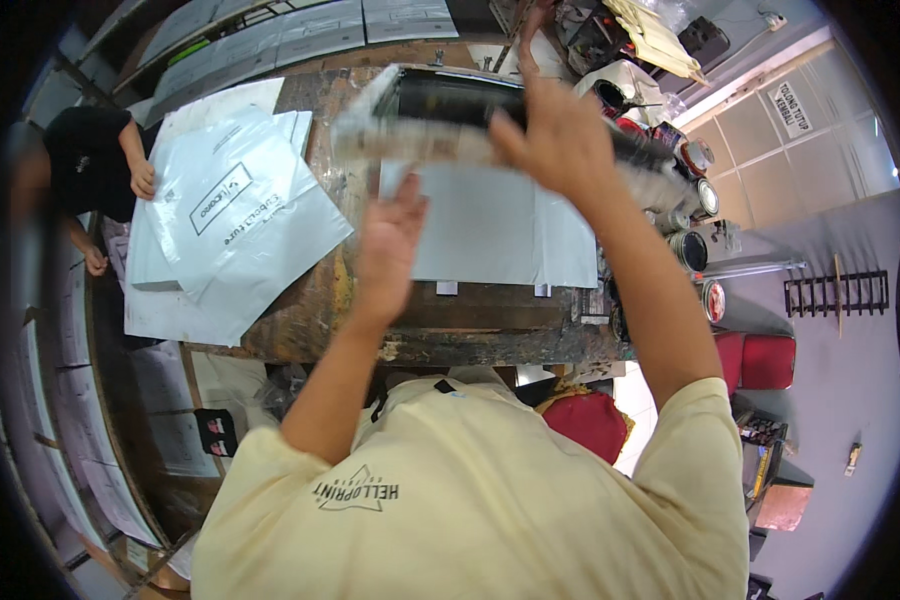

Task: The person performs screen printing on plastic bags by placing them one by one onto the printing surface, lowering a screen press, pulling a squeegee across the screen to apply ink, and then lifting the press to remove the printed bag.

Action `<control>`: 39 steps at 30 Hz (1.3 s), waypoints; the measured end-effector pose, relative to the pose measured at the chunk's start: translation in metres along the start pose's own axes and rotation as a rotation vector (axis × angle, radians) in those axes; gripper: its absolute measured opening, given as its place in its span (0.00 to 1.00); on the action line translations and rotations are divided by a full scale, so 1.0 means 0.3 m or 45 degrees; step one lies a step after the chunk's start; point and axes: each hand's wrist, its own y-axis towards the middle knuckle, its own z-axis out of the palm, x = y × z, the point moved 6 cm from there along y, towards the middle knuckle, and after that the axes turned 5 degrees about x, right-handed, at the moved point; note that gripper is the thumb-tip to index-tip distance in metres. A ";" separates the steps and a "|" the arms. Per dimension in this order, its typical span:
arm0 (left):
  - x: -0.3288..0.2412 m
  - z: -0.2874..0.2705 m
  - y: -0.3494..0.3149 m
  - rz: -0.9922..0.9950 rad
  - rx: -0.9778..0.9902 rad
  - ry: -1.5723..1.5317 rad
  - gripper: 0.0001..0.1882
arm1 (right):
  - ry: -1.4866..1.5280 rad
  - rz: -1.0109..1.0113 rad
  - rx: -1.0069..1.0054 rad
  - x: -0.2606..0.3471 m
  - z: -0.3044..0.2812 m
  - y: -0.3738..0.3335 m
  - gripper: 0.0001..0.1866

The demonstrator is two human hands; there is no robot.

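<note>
A screen printing frame (pixel 440 150) with a dark mesh is tilted over the far side of the worktable, its near edge smeared by motion. My right hand (pixel 567 140) is over this frame, somewhat blurred, with fingers spread; whether it touches the frame is hard to tell. Just below the frame's near edge, my left hand (pixel 392 240) is raised, open, fingers stretched out, nothing in it. A plain pale plastic bag (pixel 480 235) lies flat beneath the frame, between my forearms. To the left rests a loose stack of printed white plastic bags (pixel 240 215).
At the left, another person in a black shirt (pixel 90 165) has a hand on the stack. Paint cans (pixel 688 250) and jars line the table's right side. Racks of printed sheets (pixel 310 30) stand at the far side and left. A red chair (pixel 582 425) is below the stained worktable (pixel 500 345).
</note>
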 end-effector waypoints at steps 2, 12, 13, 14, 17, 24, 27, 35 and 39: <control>-0.172 -0.026 -0.074 -0.178 -0.372 -1.047 0.66 | 0.005 -0.075 0.394 0.056 0.096 -0.178 0.25; 0.379 -0.316 -0.449 -1.093 -0.925 -0.495 0.71 | 0.455 0.131 0.776 0.224 0.570 -0.745 0.19; 0.402 -0.320 -0.453 -1.134 -0.993 -0.471 0.70 | 0.428 0.128 0.780 0.227 0.596 -0.768 0.20; 0.422 -0.326 -0.458 -1.174 -1.062 -0.447 0.70 | 0.412 0.071 0.726 0.231 0.616 -0.777 0.24; 0.422 -0.327 -0.449 -1.206 -1.059 -0.344 0.68 | 0.362 0.043 0.606 0.175 0.697 -0.677 0.26; 0.422 -0.310 -0.441 -1.247 -1.092 -0.291 0.66 | 0.298 0.046 0.360 -0.148 1.022 -0.143 0.18; 0.400 -0.294 -0.429 -1.165 -1.129 -0.251 0.63 | 0.345 0.027 0.374 -0.283 1.111 0.044 0.15; 0.341 -0.284 -0.460 -1.072 -1.086 -0.222 0.66 | 0.305 -0.030 0.659 -0.413 1.152 0.239 0.21; 0.292 -0.267 -0.445 -1.054 -1.052 -0.169 0.67 | 0.226 0.024 0.506 -0.301 1.082 0.042 0.20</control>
